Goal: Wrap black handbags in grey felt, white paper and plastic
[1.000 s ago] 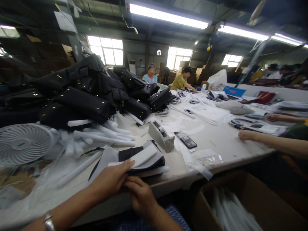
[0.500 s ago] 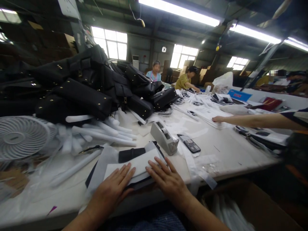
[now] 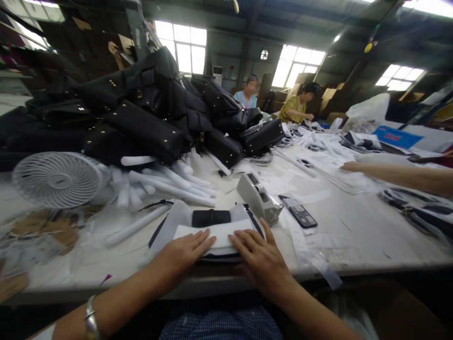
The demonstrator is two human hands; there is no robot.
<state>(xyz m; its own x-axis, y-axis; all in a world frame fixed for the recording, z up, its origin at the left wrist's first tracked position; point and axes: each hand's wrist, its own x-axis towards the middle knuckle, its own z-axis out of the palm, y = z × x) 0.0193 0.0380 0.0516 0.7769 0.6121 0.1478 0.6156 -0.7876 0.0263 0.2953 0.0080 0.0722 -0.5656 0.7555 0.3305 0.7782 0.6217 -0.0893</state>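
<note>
My left hand [image 3: 184, 252] and my right hand [image 3: 256, 252] lie flat, fingers spread, side by side on a white sheet [image 3: 221, 234] folded over a flat black bag piece [image 3: 210, 218] at the near edge of the table [image 3: 354, 236]. Both palms press down on the wrapping; neither hand grips anything. A grey tape dispenser [image 3: 259, 198] stands just beyond my right hand, and a black calculator-like device [image 3: 302, 216] lies to its right.
A tall heap of black bags [image 3: 148, 118] fills the table's left rear, with white foam rolls [image 3: 166, 184] below it and a small white fan [image 3: 56, 178] at far left. A co-worker's arm [image 3: 396, 172] reaches in from the right. Two people sit at the far end.
My right hand came up from under the table edge onto the white sheet, and both hands flattened the wrapped piece. The co-worker's arm on the right shifted farther across the table.
</note>
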